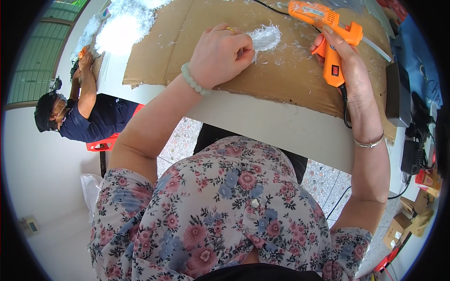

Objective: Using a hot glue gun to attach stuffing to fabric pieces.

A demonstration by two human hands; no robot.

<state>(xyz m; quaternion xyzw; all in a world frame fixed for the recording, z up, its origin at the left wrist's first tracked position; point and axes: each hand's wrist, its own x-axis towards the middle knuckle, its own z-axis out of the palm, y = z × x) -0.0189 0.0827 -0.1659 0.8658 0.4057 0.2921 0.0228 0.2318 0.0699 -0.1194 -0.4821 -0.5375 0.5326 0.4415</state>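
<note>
My right hand [352,63] is wrapped round the handle of an orange glue gun [330,18], with its fingers by the trigger. A clear glue stick [377,50] juts from the gun's back end, and the nozzle end points left. My left hand [220,55] is closed over the cardboard, its fingertips at the near end of a white feathery piece [266,38]. The exact grip is hidden by the fingers, but the piece extends rightward from them. The two hands are apart, the gun right of the feathery piece.
Brown cardboard [290,84] strewn with white fluff covers much of the white table [262,117]. A bright heap of white fluff [122,30] lies at the far left. Near it another person [93,114] works with an orange tool. A dark box [398,96] and cables stand at the right edge.
</note>
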